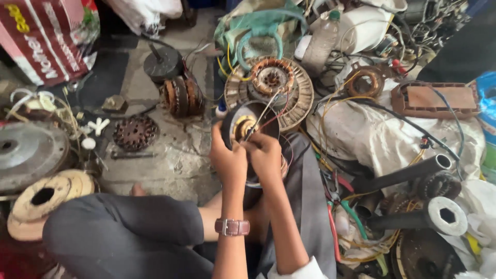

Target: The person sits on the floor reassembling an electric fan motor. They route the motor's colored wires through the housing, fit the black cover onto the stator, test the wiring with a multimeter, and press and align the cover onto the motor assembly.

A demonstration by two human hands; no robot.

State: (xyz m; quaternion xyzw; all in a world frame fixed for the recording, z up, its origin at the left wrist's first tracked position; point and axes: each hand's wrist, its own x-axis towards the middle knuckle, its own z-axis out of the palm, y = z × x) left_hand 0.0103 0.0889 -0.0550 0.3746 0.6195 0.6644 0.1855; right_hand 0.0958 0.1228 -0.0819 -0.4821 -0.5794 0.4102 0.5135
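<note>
Both hands, left (227,157) and right (266,155), pinch thin wires (268,111) at a round motor stator (248,124), fingertips hidden

Both hands raised together at centre.
Left hand (228,159) and right hand (266,155) touch, fingers curled closed; forearms run parallel, upward.

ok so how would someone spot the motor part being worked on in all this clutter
Start at the crossed grey trouser legs at the bottom and follow both forearms up. The left hand, above a brown wristwatch, and right hand meet on a dark round motor part, the only one held upright, with thin wires leading out.
</note>
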